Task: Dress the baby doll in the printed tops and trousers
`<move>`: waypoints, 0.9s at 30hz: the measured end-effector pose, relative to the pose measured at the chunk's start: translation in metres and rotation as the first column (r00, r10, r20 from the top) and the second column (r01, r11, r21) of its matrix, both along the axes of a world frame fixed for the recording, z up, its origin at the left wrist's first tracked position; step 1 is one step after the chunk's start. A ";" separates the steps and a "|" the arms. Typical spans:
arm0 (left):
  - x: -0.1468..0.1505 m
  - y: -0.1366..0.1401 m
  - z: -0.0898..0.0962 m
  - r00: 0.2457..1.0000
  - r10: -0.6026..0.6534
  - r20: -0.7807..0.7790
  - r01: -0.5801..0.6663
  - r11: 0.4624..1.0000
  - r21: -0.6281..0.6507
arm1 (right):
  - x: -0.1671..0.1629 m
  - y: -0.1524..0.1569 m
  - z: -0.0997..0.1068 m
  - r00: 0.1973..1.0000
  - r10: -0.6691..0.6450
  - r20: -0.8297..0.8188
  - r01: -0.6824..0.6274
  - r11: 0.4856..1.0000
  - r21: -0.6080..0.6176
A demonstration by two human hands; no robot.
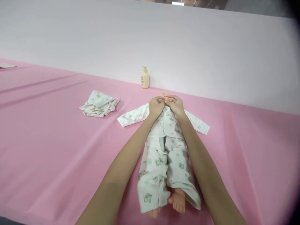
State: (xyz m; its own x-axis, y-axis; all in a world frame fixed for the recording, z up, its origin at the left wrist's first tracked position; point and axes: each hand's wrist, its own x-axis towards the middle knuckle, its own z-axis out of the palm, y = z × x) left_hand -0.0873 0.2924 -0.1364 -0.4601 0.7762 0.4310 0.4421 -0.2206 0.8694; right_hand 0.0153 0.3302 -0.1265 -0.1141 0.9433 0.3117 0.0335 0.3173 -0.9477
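Note:
A baby doll [177, 201] lies on its back with its feet toward me. It wears a white printed baby jacket [161, 125] and matching pants [153, 168]; both sleeves spread out sideways. At the jacket's neck, just below the doll's chin, my left hand [156, 106] is closed with finger and thumb pinched on the collar. Close beside it, my right hand [176, 107] pinches the collar's other side. My fingers cover the neck closure and most of the doll's face. Both bare feet stick out of the pant legs.
A pink cloth [70, 150] with several creases covers the table. Folded printed clothing [99, 103] lies left of the doll. A cream pump bottle [145, 78] stands against the white wall [93, 40] behind. Something flat and pale [7, 65] sits at the far left.

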 end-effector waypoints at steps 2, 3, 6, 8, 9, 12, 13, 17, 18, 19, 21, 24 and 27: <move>-0.001 0.002 -0.002 1.000 -0.010 0.028 0.010 1.000 -0.015 | 0.001 -0.004 0.006 0.999 0.038 -0.038 -0.041 0.994 -0.102; -0.002 0.003 -0.002 0.999 -0.017 0.041 0.018 1.000 -0.019 | 0.002 -0.006 0.009 0.997 0.053 -0.053 -0.060 0.988 -0.145; -0.003 0.004 -0.003 0.997 -0.036 0.067 0.038 0.999 -0.023 | 0.004 -0.010 0.016 0.994 0.080 -0.080 -0.095 0.974 -0.208; -0.003 0.005 -0.002 0.996 -0.043 0.072 0.044 0.999 -0.020 | 0.005 -0.011 0.016 0.993 0.079 -0.093 -0.098 0.971 -0.220; -0.003 0.005 -0.002 0.996 -0.046 0.072 0.047 0.999 -0.019 | 0.005 -0.011 0.016 0.992 0.070 -0.102 -0.090 0.972 -0.215; -0.004 0.005 -0.001 0.996 -0.056 0.067 0.058 0.998 -0.023 | 0.003 -0.009 0.010 0.992 0.026 -0.122 -0.047 0.984 -0.172; -0.004 0.004 0.000 0.996 -0.059 0.064 0.060 0.998 -0.027 | 0.002 -0.007 0.008 0.992 0.012 -0.124 -0.031 0.988 -0.152; -0.003 0.001 0.002 0.997 -0.067 0.036 0.069 0.997 -0.043 | 0.001 -0.001 -0.003 0.994 -0.020 -0.108 0.011 0.997 -0.080; -0.003 0.000 0.003 0.997 -0.071 0.024 0.072 0.996 -0.047 | 0.002 0.001 -0.005 0.995 -0.025 -0.096 0.021 0.999 -0.049; -0.003 -0.001 0.004 0.997 -0.075 0.013 0.075 0.996 -0.049 | 0.002 0.002 -0.007 0.997 -0.033 -0.076 0.032 0.999 -0.010; -0.002 -0.002 0.005 0.997 -0.083 -0.003 0.083 0.995 -0.051 | 0.004 0.004 -0.009 0.998 -0.055 -0.008 0.056 0.995 0.088; -0.002 -0.001 0.004 0.995 -0.100 0.018 0.101 0.993 -0.057 | 0.005 0.002 -0.005 0.985 -0.107 0.133 0.079 0.976 0.202; -0.006 0.000 0.002 0.985 -0.158 0.066 0.163 0.984 -0.076 | 0.008 -0.005 0.007 0.945 -0.116 0.305 0.045 0.972 0.230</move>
